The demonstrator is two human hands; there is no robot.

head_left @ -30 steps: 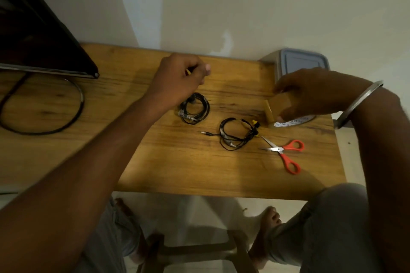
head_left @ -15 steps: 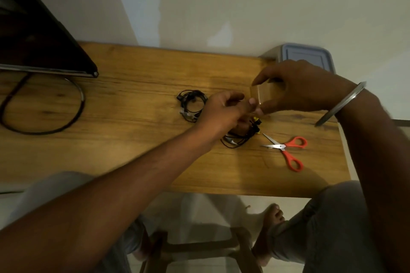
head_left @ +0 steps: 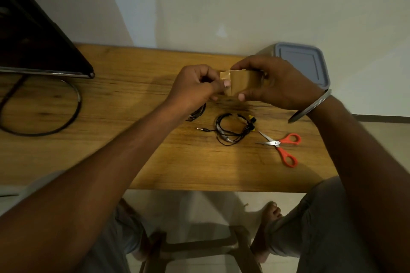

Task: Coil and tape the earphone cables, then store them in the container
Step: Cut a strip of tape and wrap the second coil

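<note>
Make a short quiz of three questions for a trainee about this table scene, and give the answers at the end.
1. True or false: the scissors lie on the table with their blades shut.
2. What does the right hand hold? A. the tape roll B. the scissors C. nothing
3. Fill in: the ____ hand pinches the tape end.

Key:
1. False: the blades are apart.
2. A.
3. Left: the left hand pinches it.
</note>
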